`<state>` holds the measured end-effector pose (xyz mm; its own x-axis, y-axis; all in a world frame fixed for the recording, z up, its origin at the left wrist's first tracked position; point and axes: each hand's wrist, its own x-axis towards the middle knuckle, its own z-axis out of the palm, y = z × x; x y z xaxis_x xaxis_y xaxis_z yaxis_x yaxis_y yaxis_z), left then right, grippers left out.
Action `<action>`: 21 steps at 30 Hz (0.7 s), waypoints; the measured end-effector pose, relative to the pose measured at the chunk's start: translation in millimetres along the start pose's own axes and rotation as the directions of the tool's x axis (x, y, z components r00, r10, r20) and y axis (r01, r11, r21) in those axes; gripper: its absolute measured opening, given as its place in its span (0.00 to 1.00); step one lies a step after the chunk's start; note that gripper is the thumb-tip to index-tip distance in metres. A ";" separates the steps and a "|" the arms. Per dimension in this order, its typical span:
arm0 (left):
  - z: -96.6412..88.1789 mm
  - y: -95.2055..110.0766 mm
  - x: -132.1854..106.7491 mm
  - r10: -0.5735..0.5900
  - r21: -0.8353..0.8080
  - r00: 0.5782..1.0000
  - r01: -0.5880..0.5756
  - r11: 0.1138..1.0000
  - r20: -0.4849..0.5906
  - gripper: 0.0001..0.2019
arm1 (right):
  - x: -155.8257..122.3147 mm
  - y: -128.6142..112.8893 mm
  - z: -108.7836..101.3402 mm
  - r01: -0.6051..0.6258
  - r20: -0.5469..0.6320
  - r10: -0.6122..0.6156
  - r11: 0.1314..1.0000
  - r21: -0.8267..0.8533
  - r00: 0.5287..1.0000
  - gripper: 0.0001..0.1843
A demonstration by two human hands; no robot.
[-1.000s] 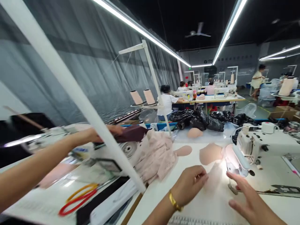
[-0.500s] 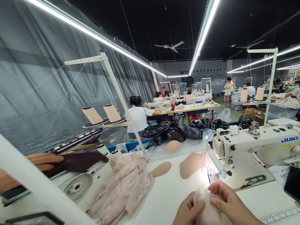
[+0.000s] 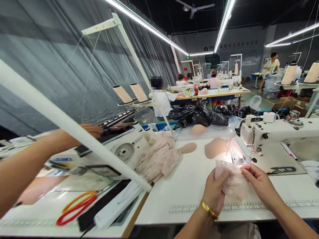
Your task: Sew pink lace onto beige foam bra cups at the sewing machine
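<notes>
From where I stand, the thin pale cloth seems easy to spoil. It looks soft and sheer, so if one hand pulls harder than the other, it may stretch or pucker. The left hand grips its left side, with the thumb on top. The right hand pinches its upper right edge; this pinch takes only a little cloth, so it could slip there. The cloth is held near the ruler strip, by the front edge of the bench. The sewing machine is near also, and a careless lift toward it may catch the cloth on some part.

Compared with half a second ago, the cloth is more spread and flat; in that earlier moment it is a bunch between the fingers. The bench's front edge, then out of view, is visible now.
</notes>
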<state>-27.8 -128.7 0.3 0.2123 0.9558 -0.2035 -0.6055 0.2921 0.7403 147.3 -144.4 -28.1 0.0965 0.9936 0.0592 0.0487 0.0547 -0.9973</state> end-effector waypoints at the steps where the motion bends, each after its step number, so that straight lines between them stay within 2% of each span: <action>1: -0.7 -2.0 -0.3 0.009 0.000 1.000 -0.009 1.000 -0.008 0.22 | -0.7 1.1 0.6 0.009 -0.006 -0.009 1.000 -0.008 1.000 0.24; 7: -15.4 -11.9 -5.0 0.054 0.161 0.998 -0.056 0.985 0.018 0.27 | -9.6 6.6 6.7 0.093 -0.075 -0.094 0.995 -0.024 0.993 0.19; 9: -26.2 -4.9 -0.2 0.036 0.330 0.995 -0.066 0.942 0.098 0.27 | -6.8 12.4 6.6 0.056 -0.046 -0.056 0.998 -0.008 0.997 0.18; 10: -32.6 2.3 4.8 0.024 0.469 0.990 -0.087 0.879 0.139 0.26 | -3.6 16.1 6.3 0.035 -0.027 -0.035 0.999 0.005 0.999 0.19; 11: -39.1 11.6 11.7 0.031 0.622 0.986 -0.129 0.772 0.167 0.25 | 0.5 20.1 6.3 0.024 -0.014 -0.024 1.000 0.019 1.000 0.20; 12: -45.3 22.5 20.7 0.050 0.780 0.981 -0.179 0.599 0.187 0.24 | 5.0 24.0 6.6 0.024 -0.009 -0.024 0.999 0.033 1.000 0.21; 13: -50.8 34.0 31.9 0.123 0.891 0.975 -0.221 0.397 0.187 0.23 | 9.6 27.4 7.3 0.031 -0.004 -0.031 0.998 0.049 1.000 0.22; 14: -55.0 45.0 45.2 0.234 0.942 0.950 -0.258 0.214 0.207 0.22 | 13.9 30.3 8.5 0.039 -0.005 -0.038 0.997 0.061 0.999 0.23; 16: -58.7 62.3 75.5 0.300 0.950 0.901 -0.307 -0.066 0.312 0.21 | 21.2 33.9 11.8 0.053 -0.013 -0.052 0.996 0.075 0.999 0.23; 17: -58.3 67.3 90.5 0.279 0.938 0.899 -0.298 -0.177 0.339 0.24 | 24.1 34.9 13.7 0.056 -0.020 -0.055 0.995 0.080 0.998 0.23; 19: -55.3 70.2 115.1 0.207 0.900 0.919 -0.246 -0.361 0.335 0.31 | 28.1 36.0 17.2 0.056 -0.033 -0.053 0.994 0.092 0.998 0.22; 21: -53.0 67.2 129.4 0.154 0.861 0.937 -0.213 -0.462 0.315 0.34 | 29.5 37.1 19.2 0.055 -0.046 -0.050 0.993 0.107 0.998 0.22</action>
<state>-81.6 16.5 -10.3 0.3467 0.9295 0.1254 0.8949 -0.3679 0.2527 132.9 -111.1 -64.2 0.1394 0.9840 0.1109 -0.0523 0.1191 -0.9915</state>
